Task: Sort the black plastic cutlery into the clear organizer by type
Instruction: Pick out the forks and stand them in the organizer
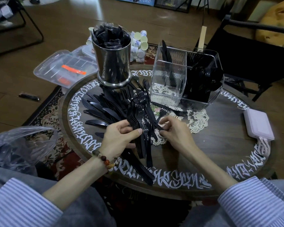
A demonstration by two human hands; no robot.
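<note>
A heap of black plastic knives [97, 110] and forks [138, 97] lies on the round table [211, 154]. My left hand [120, 138] grips a stacked bundle of black forks [138, 118], thumb across the handles. My right hand [175, 131] pinches the handle of one black fork [161, 112] beside the bundle. The clear organizer [167, 94] stands at the back right. Its right compartment is full of black spoons [205, 79], a rear left compartment holds a few knives [166, 56], and the front left one looks empty.
A steel canister [112, 63] stuffed with black wrappers stands behind the heap. A pink power bank [259, 125] with cable lies at the right edge. Paper cups [140, 41], a clear plastic box [64, 68] and a plastic bag [20, 145] sit around the table.
</note>
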